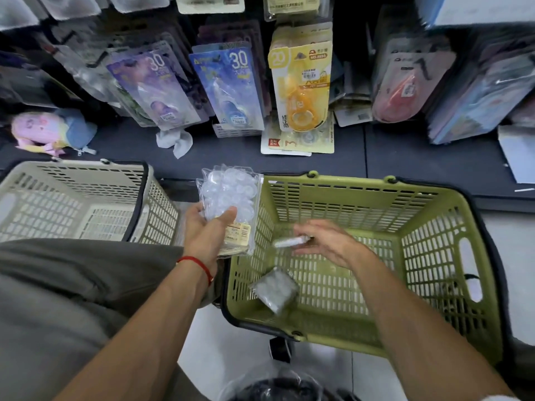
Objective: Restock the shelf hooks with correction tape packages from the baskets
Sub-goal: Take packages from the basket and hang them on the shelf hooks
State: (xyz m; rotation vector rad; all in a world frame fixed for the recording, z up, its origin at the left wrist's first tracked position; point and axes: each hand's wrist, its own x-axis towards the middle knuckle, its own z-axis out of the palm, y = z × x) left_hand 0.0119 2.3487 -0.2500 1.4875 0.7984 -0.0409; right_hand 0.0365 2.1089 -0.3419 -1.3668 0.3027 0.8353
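Over the green basket (428,215) rim, right hand (327,244) pinching a package (292,242).

This is a stationery shop aisle. Across the top of the frame, carded correction tape packages (301,79) hang in rows on display hooks, printed with "30" and "20". Below them, a beige shopping basket (86,204) and a green shopping basket (434,221) sit at the lower shelf (405,157).

Dark shelf base (405,157), pale floor (506,227)
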